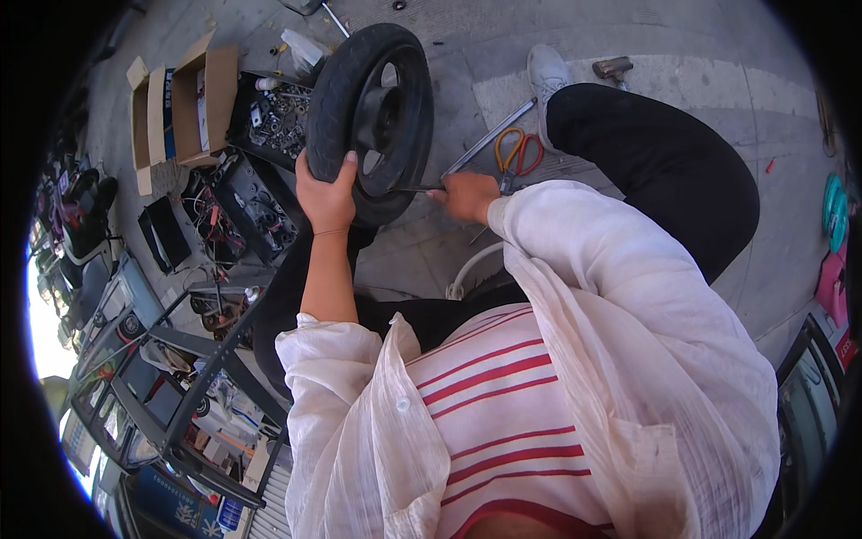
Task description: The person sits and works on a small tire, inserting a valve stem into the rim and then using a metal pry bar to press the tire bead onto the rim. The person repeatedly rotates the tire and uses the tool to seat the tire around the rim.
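A small black wheel with its tyre (334,101) stands tilted in front of me, its dark rim (381,117) facing right. My left hand (327,194) grips the tyre's near left side, thumb on the tread and sidewall. My right hand (470,196) is closed round a thin dark metal rod-like tool (415,189), its handle hidden in my fist. The tool's far end reaches the tyre's near edge beside the rim; whether it is wedged under the bead I cannot tell. Just beyond my right hand lie scissors with orange and red handles (509,153) and a long metal bar (489,136).
Left of the wheel are a tray of small metal parts (278,121), a second black tray (256,202) and open cardboard boxes (205,103). A hammer (614,68) lies beyond my shoe (548,74). A dark metal frame (171,395) stands at lower left.
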A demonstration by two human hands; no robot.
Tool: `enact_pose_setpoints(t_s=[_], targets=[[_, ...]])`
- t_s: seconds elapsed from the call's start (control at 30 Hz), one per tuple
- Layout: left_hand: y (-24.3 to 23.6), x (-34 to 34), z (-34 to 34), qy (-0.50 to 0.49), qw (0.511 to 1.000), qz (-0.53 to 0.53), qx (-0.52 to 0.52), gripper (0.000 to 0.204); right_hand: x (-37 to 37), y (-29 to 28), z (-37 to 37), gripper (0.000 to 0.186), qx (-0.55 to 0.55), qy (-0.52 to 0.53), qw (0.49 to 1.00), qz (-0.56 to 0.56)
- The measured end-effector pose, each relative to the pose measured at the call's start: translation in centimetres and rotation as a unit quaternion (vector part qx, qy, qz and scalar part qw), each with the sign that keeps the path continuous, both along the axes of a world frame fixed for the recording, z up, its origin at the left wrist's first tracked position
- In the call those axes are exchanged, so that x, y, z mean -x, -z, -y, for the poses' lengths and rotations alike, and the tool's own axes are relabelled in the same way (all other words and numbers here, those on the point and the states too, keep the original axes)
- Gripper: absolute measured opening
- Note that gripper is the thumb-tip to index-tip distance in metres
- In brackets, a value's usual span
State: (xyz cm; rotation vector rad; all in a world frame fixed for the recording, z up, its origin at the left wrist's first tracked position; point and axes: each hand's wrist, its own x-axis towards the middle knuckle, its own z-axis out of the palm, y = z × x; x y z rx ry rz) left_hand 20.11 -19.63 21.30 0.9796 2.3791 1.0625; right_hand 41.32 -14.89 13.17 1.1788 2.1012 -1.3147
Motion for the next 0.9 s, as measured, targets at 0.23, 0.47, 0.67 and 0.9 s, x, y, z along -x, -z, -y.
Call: enact_pose_setpoints(t_s=[0.23, 0.47, 0.67, 0.9], targets=[[-1.0, -0.2, -1.7, 0.013, 0.999, -0.027, 0.015, 0.07, -0.2, -0.4, 1.3, 0.052, 0.038, 0.063, 0.997, -0.012], [-0.8, -0.2, -2.4, 0.013, 0.999, -0.031, 0.024, 0.072, -0.6, 0.7, 2.8, 0.055, 0.061, 0.117, 0.991, -0.017], [-1.6, -0.7, -3.5, 0.014, 0.999, -0.033, 0.037, 0.074, -1.0, 0.3, 2.5, 0.055, 0.088, 0.139, 0.986, -0.026], [-2.0, -1.3, -4.9, 0.005, 0.996, -0.069, 0.061, 0.074, -1.3, 0.7, 2.7, 0.055, 0.097, 0.164, 0.981, -0.042]])
